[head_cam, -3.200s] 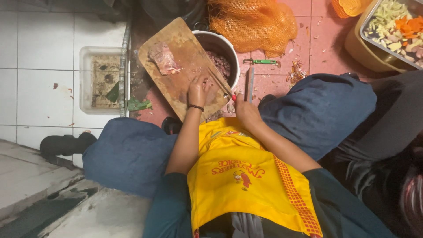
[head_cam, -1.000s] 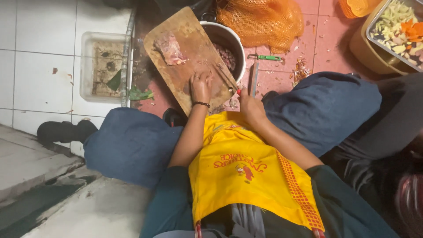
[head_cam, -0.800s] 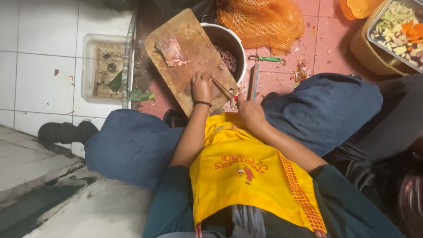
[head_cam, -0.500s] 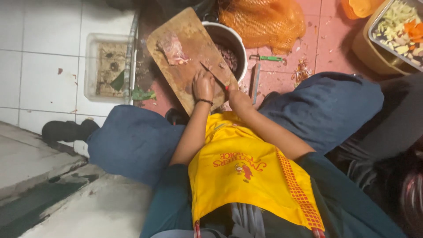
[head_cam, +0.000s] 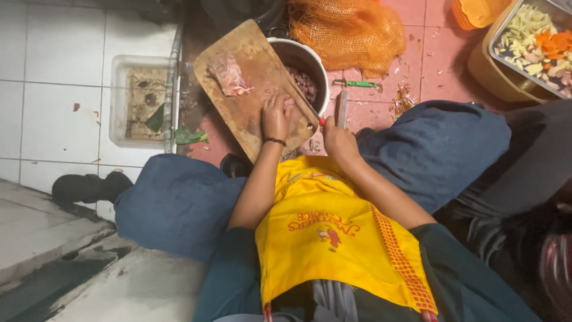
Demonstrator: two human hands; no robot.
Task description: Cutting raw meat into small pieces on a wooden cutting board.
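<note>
A wooden cutting board (head_cam: 253, 89) lies on the floor; a round metal pot (head_cam: 304, 74) touches its right edge, a meat chunk (head_cam: 226, 74) on it.

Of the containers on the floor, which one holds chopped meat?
The round metal pot beside the wooden cutting board. The clear plastic tub on the white tiles holds leaf scraps, and the tray holds cut vegetables.

The cutting board (head_cam: 250, 89) is brown wood, with pinkish-red meat (head_cam: 226, 74) on it. The apron (head_cam: 333, 232) is yellow with red print and a checked edge. The mesh sack (head_cam: 348, 30) is orange, the trousers (head_cam: 179, 203) blue, the floor tiles (head_cam: 53, 65) white and pink.
</note>
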